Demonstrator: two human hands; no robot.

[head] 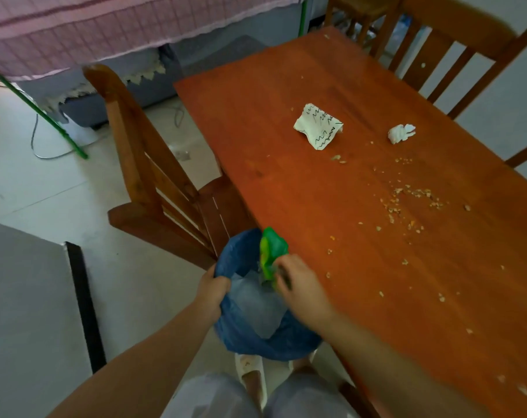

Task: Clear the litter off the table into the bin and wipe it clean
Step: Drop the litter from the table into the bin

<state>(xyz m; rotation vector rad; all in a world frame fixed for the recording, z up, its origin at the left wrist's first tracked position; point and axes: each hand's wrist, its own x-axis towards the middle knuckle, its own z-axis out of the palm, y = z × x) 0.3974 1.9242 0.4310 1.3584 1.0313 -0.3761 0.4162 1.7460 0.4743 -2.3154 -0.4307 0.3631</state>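
Across the right half of the view runs a reddish wooden table [331, 206], strewn with pale crumbs [407, 203] that lie thickest toward its right side. Two wooden chairs stand at it: one [153, 176] at the left edge with its seat partly tucked under, another [455, 46] at the far end. Just beside the table's near left corner, on the pale floor, sits a bin lined with a blue bag [256, 333]; a white slipper [251, 375] shows below it. On the tabletop, well apart from the bin, lies a crumpled sheet of paper with black scribbles [318, 125], and near it to the right a small white tissue wad [401, 133]. The left hand [212, 292] grips the bag's rim, fingers curled over the edge. The right hand [301, 285] pinches a crumpled green wrapper [271, 251] between curled fingers, holding it over the bin's mouth at the table edge.
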